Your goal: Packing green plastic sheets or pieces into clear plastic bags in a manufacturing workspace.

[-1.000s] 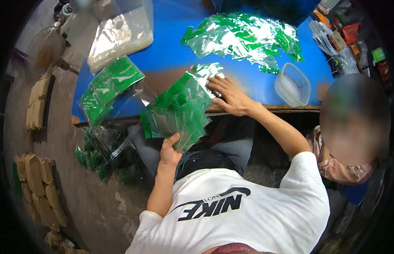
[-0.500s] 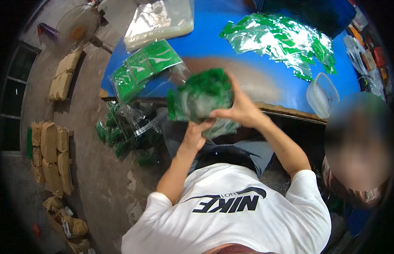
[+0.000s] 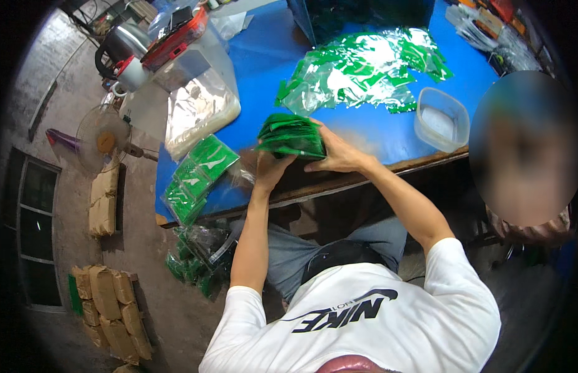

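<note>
Both hands grip a stack of flat green-and-clear plastic packets over the near edge of the blue surface, left hand cupped beneath, right hand clamped on its right side; squaring likely needs even pressure.

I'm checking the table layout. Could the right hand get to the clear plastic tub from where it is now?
Probably yes. The right hand is on the green packet stack, and the clear plastic tub sits to its right on the blue table, with bare tabletop between. It would have to let go first.
</note>
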### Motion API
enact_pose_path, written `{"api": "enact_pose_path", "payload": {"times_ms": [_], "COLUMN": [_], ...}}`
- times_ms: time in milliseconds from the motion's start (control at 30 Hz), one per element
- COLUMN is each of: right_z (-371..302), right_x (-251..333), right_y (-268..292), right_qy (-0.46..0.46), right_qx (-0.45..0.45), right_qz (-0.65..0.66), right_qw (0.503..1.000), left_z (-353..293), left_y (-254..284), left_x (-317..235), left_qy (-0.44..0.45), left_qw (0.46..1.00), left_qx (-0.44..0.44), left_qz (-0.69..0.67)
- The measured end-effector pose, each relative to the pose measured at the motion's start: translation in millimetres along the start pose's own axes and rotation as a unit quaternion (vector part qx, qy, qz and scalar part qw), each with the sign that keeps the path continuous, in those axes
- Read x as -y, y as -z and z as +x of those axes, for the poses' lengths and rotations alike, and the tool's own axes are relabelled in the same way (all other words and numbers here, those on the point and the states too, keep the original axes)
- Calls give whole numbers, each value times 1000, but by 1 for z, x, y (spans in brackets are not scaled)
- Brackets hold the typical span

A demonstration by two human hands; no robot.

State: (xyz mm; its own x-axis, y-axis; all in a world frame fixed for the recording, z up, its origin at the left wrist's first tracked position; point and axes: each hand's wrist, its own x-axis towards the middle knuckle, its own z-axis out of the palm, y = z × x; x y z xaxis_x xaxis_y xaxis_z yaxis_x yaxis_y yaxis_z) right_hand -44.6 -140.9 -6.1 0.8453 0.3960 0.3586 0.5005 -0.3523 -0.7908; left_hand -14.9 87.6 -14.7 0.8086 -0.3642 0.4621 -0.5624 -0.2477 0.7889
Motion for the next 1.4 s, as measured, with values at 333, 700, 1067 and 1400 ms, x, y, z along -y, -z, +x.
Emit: {"api": "enact_pose_path", "payload": {"times_ms": [333, 700, 1067, 1400], "right_z": [11, 10, 4, 0], "right_x": [-4, 24, 5, 44], "right_y": [10, -1, -12, -8], "right_qy": [-73, 8, -25, -170], "right_qx": [-39, -75, -132, -128], "right_qz": [-2, 46, 45, 391], "right_qw": [997, 996, 990, 895], "left_z": [15, 10, -9, -28], "left_y": [1, -6, -12, -44], "left_x": [-13, -48, -34, -47], "left_qy": [169, 35, 156, 190], "left_qw": [972, 946, 959, 805], "left_qx": [59, -88, 54, -147], "left_qz": [-154, -310, -230, -542]}}
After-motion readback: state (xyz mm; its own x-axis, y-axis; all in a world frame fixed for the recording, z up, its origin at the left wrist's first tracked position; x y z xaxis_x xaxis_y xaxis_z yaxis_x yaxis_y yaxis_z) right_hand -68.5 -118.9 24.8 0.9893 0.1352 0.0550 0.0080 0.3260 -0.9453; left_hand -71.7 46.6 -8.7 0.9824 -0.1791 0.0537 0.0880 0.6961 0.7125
